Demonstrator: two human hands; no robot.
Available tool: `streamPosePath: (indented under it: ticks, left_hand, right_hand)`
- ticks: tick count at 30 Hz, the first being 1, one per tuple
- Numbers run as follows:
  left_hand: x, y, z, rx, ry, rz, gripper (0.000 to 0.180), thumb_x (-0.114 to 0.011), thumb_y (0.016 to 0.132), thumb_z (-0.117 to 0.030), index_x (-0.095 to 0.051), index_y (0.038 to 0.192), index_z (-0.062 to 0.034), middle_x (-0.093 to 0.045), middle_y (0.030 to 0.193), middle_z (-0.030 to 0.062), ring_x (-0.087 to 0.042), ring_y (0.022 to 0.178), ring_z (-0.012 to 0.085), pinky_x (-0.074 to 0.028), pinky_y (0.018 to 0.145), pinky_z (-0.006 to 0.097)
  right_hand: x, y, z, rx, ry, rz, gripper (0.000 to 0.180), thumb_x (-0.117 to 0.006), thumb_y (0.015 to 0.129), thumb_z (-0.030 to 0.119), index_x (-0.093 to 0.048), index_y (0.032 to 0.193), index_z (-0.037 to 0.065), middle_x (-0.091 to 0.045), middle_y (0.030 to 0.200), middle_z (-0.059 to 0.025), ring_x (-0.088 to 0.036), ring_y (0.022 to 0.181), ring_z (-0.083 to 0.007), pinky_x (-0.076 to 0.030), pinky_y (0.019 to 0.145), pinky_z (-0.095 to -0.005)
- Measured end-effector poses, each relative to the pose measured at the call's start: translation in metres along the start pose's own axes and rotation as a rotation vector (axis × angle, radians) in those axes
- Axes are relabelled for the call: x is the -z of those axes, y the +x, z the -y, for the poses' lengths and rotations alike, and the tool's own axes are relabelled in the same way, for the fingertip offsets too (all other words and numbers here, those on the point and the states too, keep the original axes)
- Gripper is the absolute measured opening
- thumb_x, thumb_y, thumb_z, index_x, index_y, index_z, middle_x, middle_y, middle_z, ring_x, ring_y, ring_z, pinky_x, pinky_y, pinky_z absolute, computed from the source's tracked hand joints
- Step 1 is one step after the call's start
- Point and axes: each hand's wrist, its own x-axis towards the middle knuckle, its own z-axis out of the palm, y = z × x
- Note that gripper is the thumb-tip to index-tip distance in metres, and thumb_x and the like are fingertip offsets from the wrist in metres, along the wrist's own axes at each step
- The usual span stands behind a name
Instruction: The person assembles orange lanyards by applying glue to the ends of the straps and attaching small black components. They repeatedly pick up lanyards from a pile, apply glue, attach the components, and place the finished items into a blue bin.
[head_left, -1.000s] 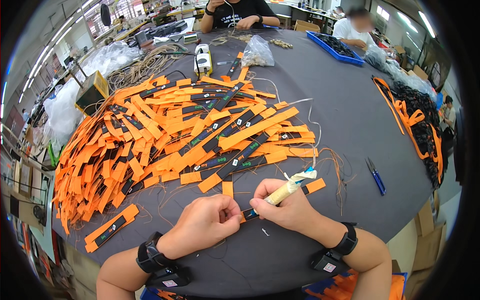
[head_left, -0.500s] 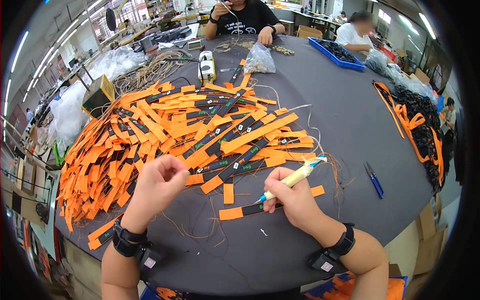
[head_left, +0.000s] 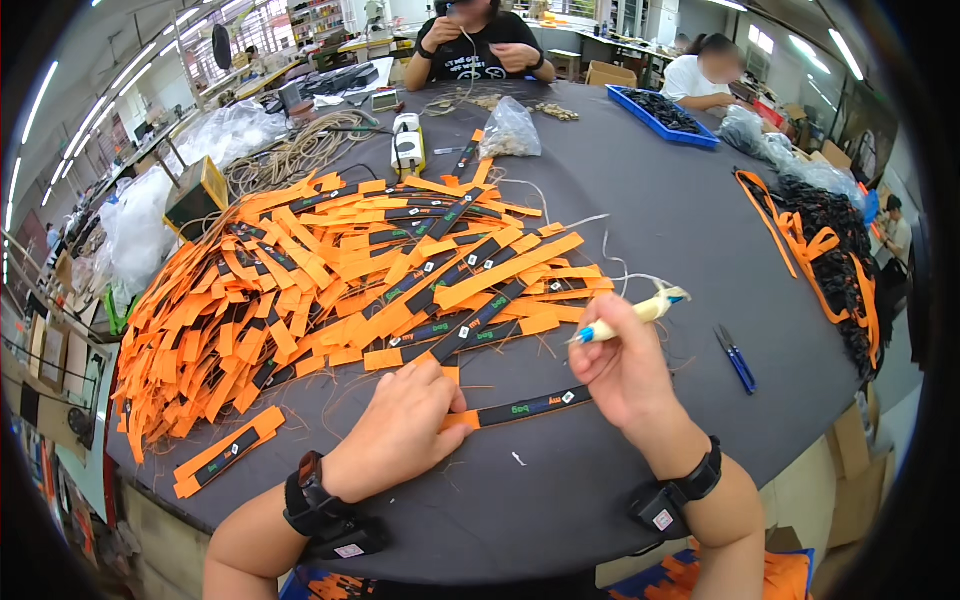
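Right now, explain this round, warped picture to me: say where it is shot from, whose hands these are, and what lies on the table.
The picture comes from a wide fisheye camera worn on a person's head, looking down, so straight edges bend near the rim. The two bare hands entering from below belong to the wearer, with a black band on each wrist.

The left hand presses flat on one end of an orange and black strap lying on the grey table. The right hand holds a pale tool with a blue tip, pen-like, above that strap.

Behind the hands lies a large pile of similar orange straps. To the right lie small blue snips, and further right a second heap of orange and black pieces. At the far side sit a blue tray and two other people.
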Motion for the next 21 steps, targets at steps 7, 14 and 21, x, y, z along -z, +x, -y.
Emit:
streamPosePath:
  ticks: [7,14,21]
  left_hand:
    - [-0.004,-0.001,-0.001,0.002,-0.06,0.022,0.019,-0.075,0.079,-0.012,-0.057,0.084,-0.0067,-0.057,0.088,0.0091,-0.057,0.087,0.03,-0.044,0.078,0.038]
    - [-0.002,-0.015,-0.011,-0.235,-0.008,-0.024,0.014,-0.071,0.081,-0.009,-0.059,0.085,-0.0058,-0.06,0.084,0.0093,-0.06,0.082,0.0295,-0.049,0.073,0.04]
    - [-0.003,-0.015,0.001,-0.152,-0.19,-0.01,0.014,-0.071,0.083,-0.009,-0.061,0.092,-0.0045,-0.059,0.079,0.0082,-0.061,0.08,0.0276,-0.049,0.07,0.038]
  right_hand:
    - [0.004,-0.014,0.054,0.229,0.125,-0.007,0.023,-0.057,0.098,0.026,-0.054,0.083,0.009,-0.049,0.064,0.0002,-0.052,0.058,-0.0138,-0.04,0.05,-0.0261]
    - [-0.013,-0.033,-0.005,0.086,-0.454,0.122,0.015,-0.063,0.096,0.016,-0.057,0.089,0.005,-0.06,0.072,-0.0018,-0.063,0.061,-0.009,-0.052,0.055,-0.021]
    - [-0.013,-0.036,-0.04,-0.032,-0.706,0.232,0.018,-0.068,0.094,0.016,-0.058,0.085,0.004,-0.059,0.068,0.0018,-0.054,0.06,-0.0031,-0.043,0.051,-0.0202]
